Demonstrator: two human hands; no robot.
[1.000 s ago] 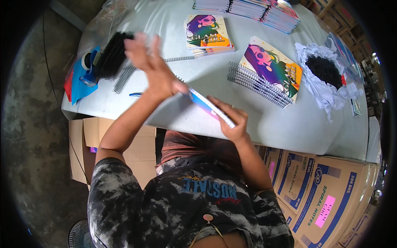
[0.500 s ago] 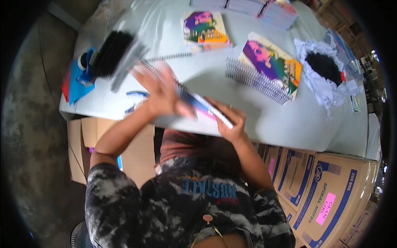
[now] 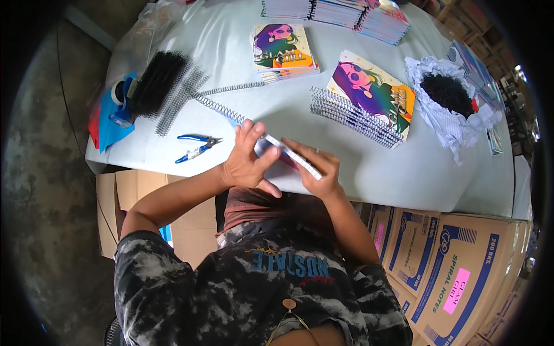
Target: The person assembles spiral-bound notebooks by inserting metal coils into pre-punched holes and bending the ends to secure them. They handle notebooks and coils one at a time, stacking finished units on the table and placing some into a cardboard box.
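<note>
1. Since a second ago the left hand (image 3: 245,164) has dropped from up over the table (image 3: 369,167) onto the notebook (image 3: 291,157), fingers curled around its near-left end
2. Right hand (image 3: 316,170) clamps the other end
3. Notebook sits edge-up at the table's near edge, long axis running upper-left to lower-right between both hands
4. Loose wire coil (image 3: 222,108) lies just up-left, so the left hand's closer; blue pliers (image 3: 196,147) further left

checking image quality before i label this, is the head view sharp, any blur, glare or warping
Head view: both hands, left hand and right hand, and the notebook they hold are sharp, with no motion blur; the table is evenly lit, with soft shadows and no hard glare; fisheye bends the table edge and boxes near the rim; the corners go black.
</note>
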